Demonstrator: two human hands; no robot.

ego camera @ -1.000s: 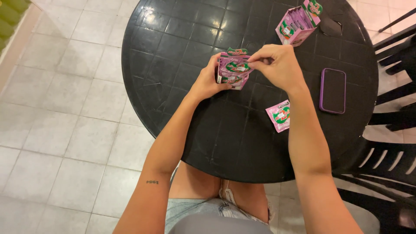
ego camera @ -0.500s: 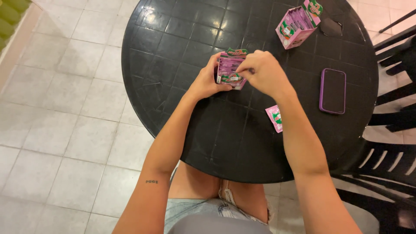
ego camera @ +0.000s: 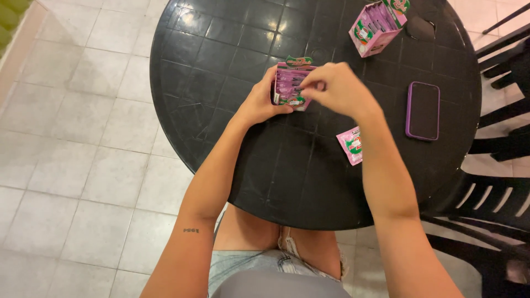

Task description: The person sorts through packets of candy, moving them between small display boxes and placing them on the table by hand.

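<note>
Partly behind hands (ego camera: 309, 94): pink box (ego camera: 290, 83), contents unclear.

Looks like a home patio or tiled dining spot, w/ casual plastic furniture. Round black plastic table (ego camera: 221, 49) w/ a moulded square-grid top sits under both hands; the left hand (ego camera: 259, 102) and right hand (ego camera: 337, 88) meet over its middle. Pale grey tiled floor (ego camera: 83, 182) spreads out to the left of the left hand. Dark slatted chair (ego camera: 486, 204) stands right of the right forearm, at the table edge. A phone in a purple case (ego camera: 423, 110) lies just right of the right hand, i.e. personal stuff, not a work setup. Small pink box (ego camera: 375, 25) beyond the right hand.
</note>
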